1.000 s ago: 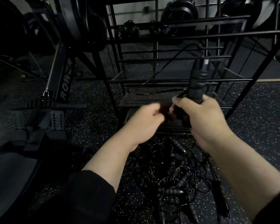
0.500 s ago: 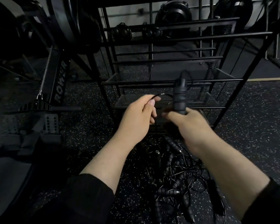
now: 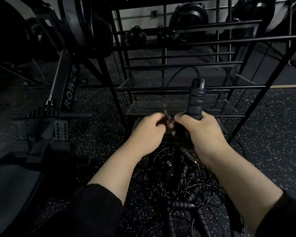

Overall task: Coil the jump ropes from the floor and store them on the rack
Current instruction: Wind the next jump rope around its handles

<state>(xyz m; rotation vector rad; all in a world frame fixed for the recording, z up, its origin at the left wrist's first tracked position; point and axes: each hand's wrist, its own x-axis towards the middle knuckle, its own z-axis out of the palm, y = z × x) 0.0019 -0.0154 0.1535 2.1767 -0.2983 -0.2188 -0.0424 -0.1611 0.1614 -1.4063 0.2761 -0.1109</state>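
Note:
My right hand (image 3: pixel 202 132) grips a black jump rope handle (image 3: pixel 196 98) upright in front of the black metal rack (image 3: pixel 181 89). A thin cord arcs out of the handle's top. My left hand (image 3: pixel 148 132) is just left of it, fingers curled around the blurred cord between the two hands. Below my forearms a tangled pile of black jump ropes (image 3: pixel 183 189) with ribbed handles lies on the speckled floor.
A rowing machine (image 3: pixel 65 93) with footrests stands to the left of the rack. Dark round items (image 3: pixel 135 37) sit on the rack's upper shelf. Speckled rubber floor (image 3: pixel 272 127) spreads to the right.
My left hand circled up with the cord and has come back down next to the right hand. The handle stays gripped in my right hand.

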